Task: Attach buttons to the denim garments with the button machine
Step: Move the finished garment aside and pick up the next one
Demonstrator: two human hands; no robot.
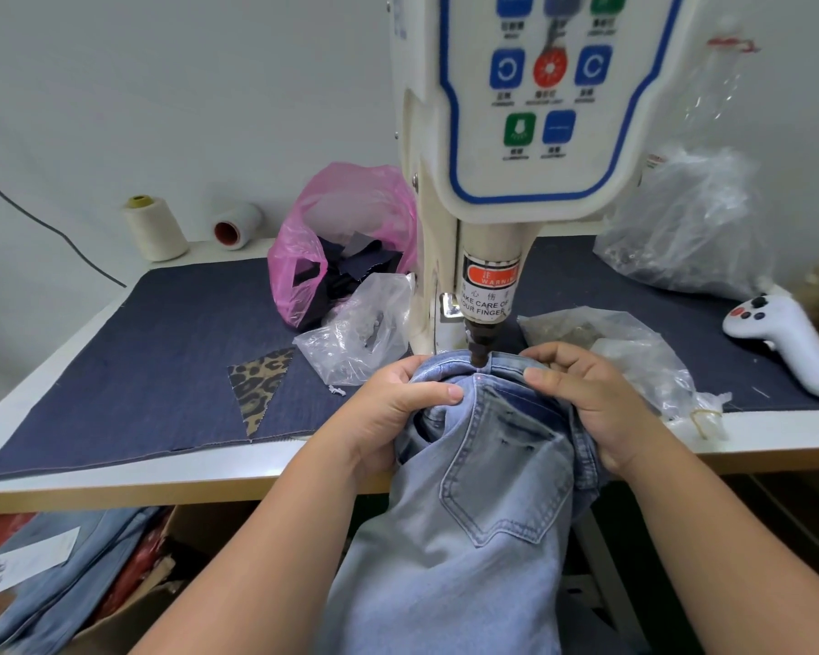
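Light blue denim jeans (483, 512) hang over the table's front edge, back pocket facing up, with the waistband under the punch (477, 345) of the cream button machine (516, 134). A small red light dot shows on the denim just below the punch tip. My left hand (398, 408) grips the bunched waistband left of the punch, thumb on top. My right hand (587, 399) grips the waistband on the right side, fingers curled over the fabric. Both thumbs lie close to the punch.
A dark denim mat (162, 361) covers the table with a leopard-print scrap (258, 385). A pink bag (341, 238) of dark scraps, clear plastic bags (360, 333), thread cones (154, 226) and a white controller (786, 338) surround the machine. More jeans (67, 583) lie in a box below left.
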